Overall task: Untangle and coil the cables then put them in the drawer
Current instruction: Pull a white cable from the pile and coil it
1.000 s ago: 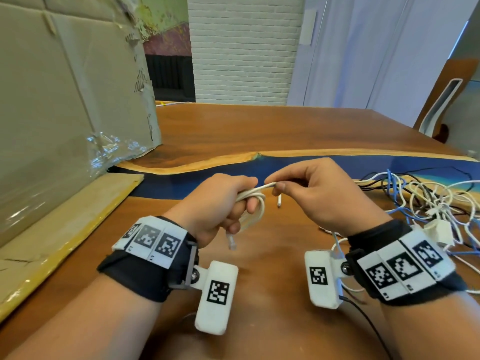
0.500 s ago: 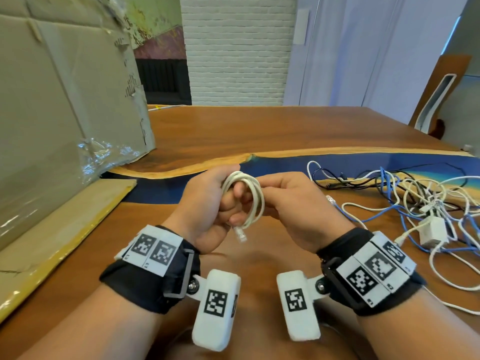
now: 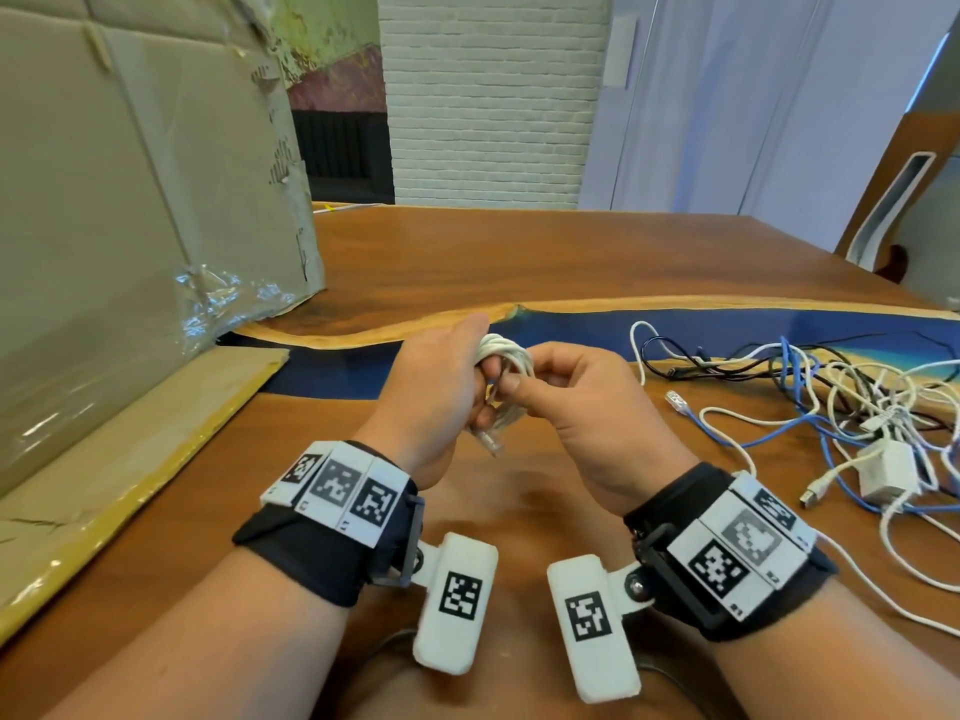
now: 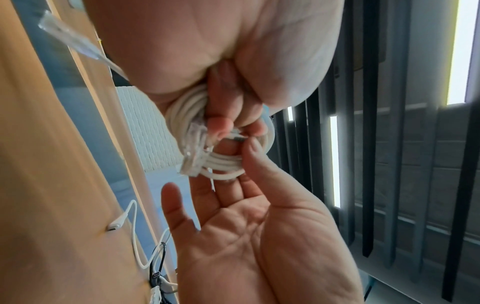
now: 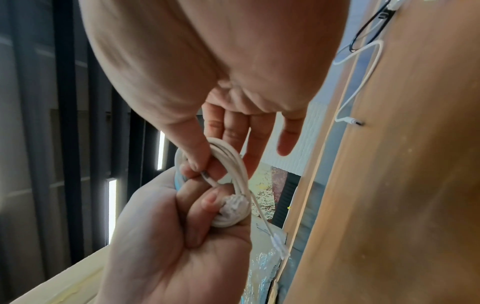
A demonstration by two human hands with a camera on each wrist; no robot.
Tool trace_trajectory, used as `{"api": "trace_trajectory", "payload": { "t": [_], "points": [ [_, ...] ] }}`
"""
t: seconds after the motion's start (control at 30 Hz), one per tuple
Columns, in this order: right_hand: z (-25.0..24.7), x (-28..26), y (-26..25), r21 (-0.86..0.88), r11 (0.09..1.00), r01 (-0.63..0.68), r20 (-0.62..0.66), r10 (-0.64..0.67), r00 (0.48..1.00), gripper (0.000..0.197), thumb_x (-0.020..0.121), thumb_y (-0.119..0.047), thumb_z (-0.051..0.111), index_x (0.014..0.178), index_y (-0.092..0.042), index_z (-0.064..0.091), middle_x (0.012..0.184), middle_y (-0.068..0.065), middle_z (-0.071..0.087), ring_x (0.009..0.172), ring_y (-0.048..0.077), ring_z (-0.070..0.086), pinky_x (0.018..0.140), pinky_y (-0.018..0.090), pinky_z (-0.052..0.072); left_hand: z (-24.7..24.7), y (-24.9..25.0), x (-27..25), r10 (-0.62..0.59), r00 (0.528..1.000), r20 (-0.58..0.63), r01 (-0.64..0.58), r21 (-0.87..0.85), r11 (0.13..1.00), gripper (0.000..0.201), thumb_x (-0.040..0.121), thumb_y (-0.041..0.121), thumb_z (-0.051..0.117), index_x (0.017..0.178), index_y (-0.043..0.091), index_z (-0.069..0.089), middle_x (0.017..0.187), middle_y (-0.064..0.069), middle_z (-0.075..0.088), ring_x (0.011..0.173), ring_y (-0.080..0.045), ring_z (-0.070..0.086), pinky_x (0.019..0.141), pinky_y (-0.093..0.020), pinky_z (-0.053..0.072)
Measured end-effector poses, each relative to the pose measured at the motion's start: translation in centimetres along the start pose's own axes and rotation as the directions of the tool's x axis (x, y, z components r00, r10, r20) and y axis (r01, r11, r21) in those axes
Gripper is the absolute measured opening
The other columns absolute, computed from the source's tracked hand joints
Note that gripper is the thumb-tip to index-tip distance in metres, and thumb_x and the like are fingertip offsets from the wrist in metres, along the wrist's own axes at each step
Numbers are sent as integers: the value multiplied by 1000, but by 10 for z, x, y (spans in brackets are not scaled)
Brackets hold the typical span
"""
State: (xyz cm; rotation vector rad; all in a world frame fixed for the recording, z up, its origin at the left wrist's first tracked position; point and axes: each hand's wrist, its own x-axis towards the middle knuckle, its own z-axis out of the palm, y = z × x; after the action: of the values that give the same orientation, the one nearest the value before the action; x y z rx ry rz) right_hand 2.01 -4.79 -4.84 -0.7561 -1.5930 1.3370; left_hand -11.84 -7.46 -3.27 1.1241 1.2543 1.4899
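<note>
A white network cable, wound into a small coil, is held above the wooden table. My left hand grips the coil in a fist, fingers curled through its loops. One clear plug hangs below the fist, and the other lies against the coil. My right hand pinches a thin strand with a dark section at the coil's middle between thumb and forefinger; its other fingers are straight. A tangle of white, blue and black cables lies on the table to the right.
A big cardboard box stands at the left with its flap flat on the table. In the tangle are a white adapter and a blue network cable. A chair stands at the far right. No drawer is in view.
A second ago my right hand was drawing a straight stretch of the white cable towards the left fist. Now the cable is fully wound and the right hand pinches a strand at the coil.
</note>
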Motion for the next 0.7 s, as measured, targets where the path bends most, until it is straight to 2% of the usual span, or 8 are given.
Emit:
{"api": "trace_trajectory", "payload": {
  "t": [0.07, 0.13, 0.23, 0.3, 0.37, 0.47, 0.6, 0.7],
  "points": [
    [1, 0, -2, 110, 994, -27, 44, 22, 999, 16, 95, 1, 65, 111, 4, 61, 88, 25, 75, 76, 36, 72, 87, 48, 60, -2, 0, 1, -11, 1000, 1, 11, -11, 1000, 51, 107, 32, 42, 61, 11, 47, 40, -1, 40, 40, -22, 36, 48, -31, 31],
    [0, -1, -7, 231, 969, -81, 91, 61, 994, 32, 92, 3, 67, 117, -7, 50, 85, 23, 74, 71, 35, 70, 79, 40, 58, -4, 0, 0, -32, 999, 1, 32, -34, 999, 51, 107, 33, 41, 62, 11, 45, 41, -1, 39, 40, -21, 36, 48, -30, 29],
    [-2, -3, -13, 317, 939, -137, 181, 82, 980, 49, 80, -3, 67, 123, -13, 47, 82, 17, 72, 74, 34, 66, 78, 37, 54, -4, -1, 1, -26, 1000, 9, 27, -30, 999, 49, 107, 35, 42, 65, 12, 48, 48, -5, 44, 43, -20, 41, 47, -29, 32],
    [-1, -3, -14, 331, 931, -153, 221, 81, 972, 54, 77, 1, 69, 124, -13, 47, 83, 13, 72, 74, 31, 66, 78, 36, 54, -3, -3, 2, -5, 1000, -1, 5, 3, 1000, 47, 107, 36, 43, 65, 14, 51, 52, -5, 46, 47, -20, 42, 50, -31, 33],
    [2, -3, -12, 255, 958, -134, 198, 84, 977, 57, 76, 7, 72, 123, -14, 48, 83, 11, 73, 74, 27, 67, 75, 36, 55, -3, -7, 3, 22, 1000, -14, -22, 28, 999, 47, 107, 36, 44, 65, 16, 53, 52, -2, 46, 49, -20, 42, 54, -34, 34],
    [5, -2, -10, 31, 997, -71, 61, 69, 996, 47, 85, 11, 71, 122, -15, 55, 86, 15, 77, 72, 22, 71, 70, 31, 54, -2, -10, 3, 64, 998, 11, -64, 47, 997, 52, 108, 40, 45, 63, 16, 57, 53, -3, 52, 47, -18, 50, 52, -31, 41],
    [-2, 1, -8, -417, 907, 52, -135, -118, 984, 30, 81, -8, 81, 105, -22, 68, 89, -1, 70, 80, 9, 65, 69, 30, 54, -2, -8, 3, 103, 994, -28, -100, 89, 991, 55, 109, 41, 42, 61, 14, 51, 43, 2, 42, 39, -17, 43, 45, -27, 40],
    [-9, 2, -8, -440, 897, 28, -152, -106, 983, 31, 81, -15, 82, 108, -26, 68, 70, -1, 66, 64, 9, 60, 66, 33, 52, -1, -10, 5, 110, 991, -77, -100, 122, 988, 54, 108, 39, 42, 62, 14, 53, 46, 2, 39, 42, -17, 42, 53, -34, 40]
  ]
}}
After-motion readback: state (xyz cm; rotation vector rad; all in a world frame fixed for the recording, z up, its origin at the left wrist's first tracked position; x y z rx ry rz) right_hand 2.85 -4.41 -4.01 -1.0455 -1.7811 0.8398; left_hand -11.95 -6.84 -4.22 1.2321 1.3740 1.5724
